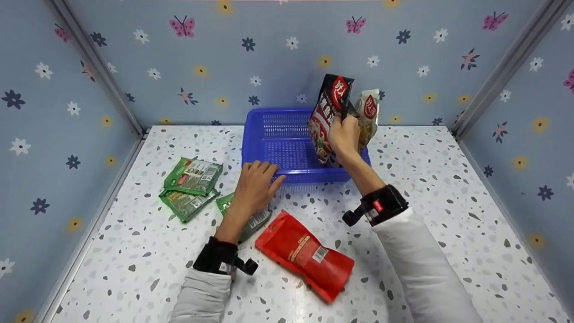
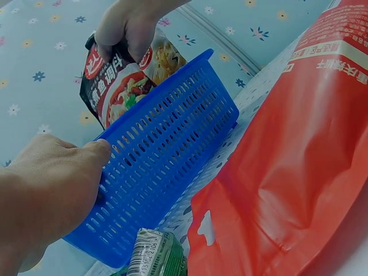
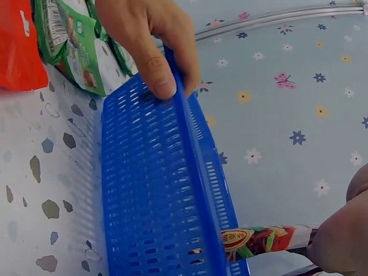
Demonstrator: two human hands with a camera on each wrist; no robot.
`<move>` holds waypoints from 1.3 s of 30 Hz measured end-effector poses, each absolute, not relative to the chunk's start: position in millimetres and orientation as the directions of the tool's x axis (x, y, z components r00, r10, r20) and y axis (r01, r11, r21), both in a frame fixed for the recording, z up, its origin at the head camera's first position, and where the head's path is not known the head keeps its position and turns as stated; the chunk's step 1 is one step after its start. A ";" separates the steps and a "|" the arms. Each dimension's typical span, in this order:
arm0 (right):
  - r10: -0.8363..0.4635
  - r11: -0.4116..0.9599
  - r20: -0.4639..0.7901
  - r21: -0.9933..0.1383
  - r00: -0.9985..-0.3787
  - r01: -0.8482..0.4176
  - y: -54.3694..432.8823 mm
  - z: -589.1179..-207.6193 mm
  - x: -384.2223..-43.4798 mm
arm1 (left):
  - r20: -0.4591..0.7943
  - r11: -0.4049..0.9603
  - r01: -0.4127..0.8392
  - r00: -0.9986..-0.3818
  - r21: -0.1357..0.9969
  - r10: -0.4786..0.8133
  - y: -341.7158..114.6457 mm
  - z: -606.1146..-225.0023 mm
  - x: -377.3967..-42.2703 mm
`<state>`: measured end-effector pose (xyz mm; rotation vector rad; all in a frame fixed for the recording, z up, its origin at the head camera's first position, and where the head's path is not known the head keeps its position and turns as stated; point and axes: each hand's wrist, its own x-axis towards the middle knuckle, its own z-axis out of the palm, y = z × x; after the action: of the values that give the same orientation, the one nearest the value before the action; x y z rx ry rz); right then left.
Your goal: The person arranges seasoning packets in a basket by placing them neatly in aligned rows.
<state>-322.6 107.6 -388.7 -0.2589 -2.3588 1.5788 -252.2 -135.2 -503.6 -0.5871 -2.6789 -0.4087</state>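
My right hand grips a black and red seasoning packet by its upper part, its lower end down inside the blue plastic basket. Behind it, a whitish packet with a red label stands at the basket's right end. The left hand holds the basket's near rim at the left, thumb on the outer side and fingers over the edge, as the right wrist view shows. Below the left wrist, a green packet lies partly hidden by the forearm.
Two green packets overlap on the speckled table at the left. A large red pouch lies in front of the basket. Flower-patterned walls enclose the back and both sides.
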 end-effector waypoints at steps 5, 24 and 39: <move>0.301 0.421 0.159 -0.907 -0.940 -0.019 108.4 -408.0 -339.6 | 0.423 0.876 0.453 -0.835 0.167 0.351 -135.3 -504.2 -251.9; 0.302 0.501 0.198 -0.865 -0.933 -0.021 106.9 -448.5 -366.1 | 0.388 0.875 0.445 -0.853 0.190 0.350 -133.3 -502.7 -252.9; 0.288 0.552 0.294 -0.829 -0.911 -0.094 110.7 -493.5 -400.2 | 0.416 0.878 0.445 -0.842 0.177 0.344 -135.3 -505.8 -253.0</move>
<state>-400.2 110.7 -493.5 -0.1580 -2.3925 1.3120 -253.0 -135.3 -505.8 -0.5838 -2.6717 -0.3775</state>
